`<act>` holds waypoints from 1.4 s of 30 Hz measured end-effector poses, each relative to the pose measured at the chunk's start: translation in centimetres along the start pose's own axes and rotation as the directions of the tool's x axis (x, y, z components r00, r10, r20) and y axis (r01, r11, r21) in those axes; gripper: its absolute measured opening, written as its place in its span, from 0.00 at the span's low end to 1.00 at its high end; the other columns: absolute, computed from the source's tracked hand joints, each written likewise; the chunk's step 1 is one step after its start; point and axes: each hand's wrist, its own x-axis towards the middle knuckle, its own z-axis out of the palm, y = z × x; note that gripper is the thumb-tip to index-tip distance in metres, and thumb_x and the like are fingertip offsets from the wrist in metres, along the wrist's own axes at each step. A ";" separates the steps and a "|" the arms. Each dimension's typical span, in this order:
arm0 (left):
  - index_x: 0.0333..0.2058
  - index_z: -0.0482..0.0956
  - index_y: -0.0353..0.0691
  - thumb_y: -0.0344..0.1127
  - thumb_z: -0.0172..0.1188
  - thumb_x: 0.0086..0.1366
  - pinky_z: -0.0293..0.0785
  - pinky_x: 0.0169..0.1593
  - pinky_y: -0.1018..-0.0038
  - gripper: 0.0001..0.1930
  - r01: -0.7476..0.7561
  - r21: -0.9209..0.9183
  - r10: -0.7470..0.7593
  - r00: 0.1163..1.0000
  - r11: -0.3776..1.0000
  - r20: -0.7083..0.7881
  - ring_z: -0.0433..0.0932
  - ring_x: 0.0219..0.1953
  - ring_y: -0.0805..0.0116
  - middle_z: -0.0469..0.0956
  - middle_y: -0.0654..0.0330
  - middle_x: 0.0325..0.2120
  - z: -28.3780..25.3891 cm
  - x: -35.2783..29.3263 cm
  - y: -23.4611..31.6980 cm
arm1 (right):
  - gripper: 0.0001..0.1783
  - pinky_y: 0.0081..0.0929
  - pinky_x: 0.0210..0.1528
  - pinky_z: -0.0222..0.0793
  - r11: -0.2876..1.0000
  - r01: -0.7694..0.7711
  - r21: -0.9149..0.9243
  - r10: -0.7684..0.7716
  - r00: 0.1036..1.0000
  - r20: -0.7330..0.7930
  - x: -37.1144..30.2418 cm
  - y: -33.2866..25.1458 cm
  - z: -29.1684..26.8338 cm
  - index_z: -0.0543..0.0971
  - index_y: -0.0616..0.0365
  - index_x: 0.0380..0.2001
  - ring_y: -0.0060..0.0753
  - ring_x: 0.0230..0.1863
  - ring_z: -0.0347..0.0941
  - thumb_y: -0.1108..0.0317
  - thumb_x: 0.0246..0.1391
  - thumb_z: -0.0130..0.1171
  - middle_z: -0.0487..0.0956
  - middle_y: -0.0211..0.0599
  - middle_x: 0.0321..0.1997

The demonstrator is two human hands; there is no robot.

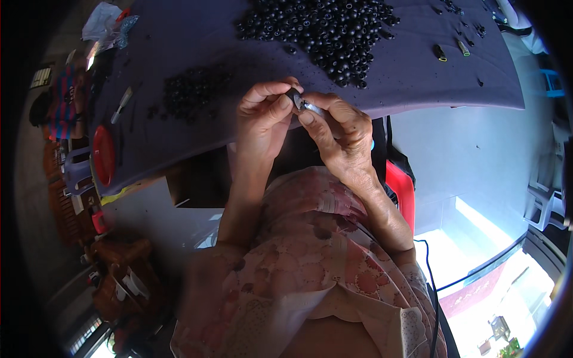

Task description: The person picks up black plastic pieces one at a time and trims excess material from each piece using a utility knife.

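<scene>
Held up just off the table's near edge, a small black ring-like part (293, 95) is pinched between the thumb and fingers of my left hand (262, 116). My right hand (346, 134) grips a slim, bright silvery tool (314, 109), its tip at the black part. Fingers cover most of the tool, so its exact kind is hidden. Beyond my hands, a large heap of black ring-like parts (334, 36) spreads over the dark purple tablecloth (412, 77). A smaller, darker pile of black pieces (194, 89) lies to the left of my left hand.
A pale-handled tool (122, 104) and a red basin (104, 155) are on the left. Two short tube-like pieces (452, 51) lie at the far right. Clear plastic bags (107, 27) sit at the far left corner. A red stool (401, 194) stands by my right arm; a black cable (431, 268) hangs nearby.
</scene>
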 end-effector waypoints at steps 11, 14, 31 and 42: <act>0.32 0.75 0.32 0.17 0.55 0.50 0.74 0.38 0.76 0.09 -0.026 0.162 0.037 0.997 0.986 -0.067 0.75 0.33 0.68 0.75 0.51 0.33 -0.3 0.0 0.4 | 0.08 0.12 0.33 0.64 0.992 -0.116 0.060 0.118 0.992 -0.038 0.4 0.6 0.3 0.75 0.65 0.34 0.14 0.30 0.68 0.74 0.49 0.54 0.76 0.29 0.26; 0.31 0.76 0.32 0.18 0.57 0.48 0.72 0.35 0.81 0.09 0.046 0.697 0.215 0.935 0.716 -0.282 0.74 0.31 0.76 0.76 0.57 0.31 -0.2 0.2 2.8 | 0.08 0.09 0.28 0.59 0.960 -0.155 0.233 0.192 0.971 -0.145 0.4 2.2 -0.3 0.76 0.62 0.33 0.10 0.25 0.63 0.72 0.48 0.55 0.72 0.23 0.22; 0.34 0.77 0.39 0.26 0.59 0.48 0.70 0.37 0.74 0.12 -0.320 0.936 0.112 0.935 -0.149 0.338 0.73 0.35 0.62 0.73 0.58 0.35 -5.1 7.5 -0.6 | 0.11 0.11 0.18 0.48 0.881 -0.396 0.260 0.442 0.884 -0.152 0.7 5.1 -5.0 0.75 0.59 0.33 0.10 0.17 0.57 0.63 0.52 0.51 0.69 0.22 0.19; 0.34 0.76 0.36 0.26 0.54 0.56 0.70 0.32 0.79 0.07 0.140 0.786 -0.020 0.987 0.603 -0.160 0.72 0.28 0.74 0.74 0.58 0.35 -4.9 5.9 -1.1 | 0.11 0.11 0.30 0.59 0.942 -0.321 0.103 0.327 0.944 -0.051 0.5 4.4 -3.1 0.75 0.62 0.35 0.12 0.25 0.63 0.67 0.51 0.53 0.71 0.23 0.23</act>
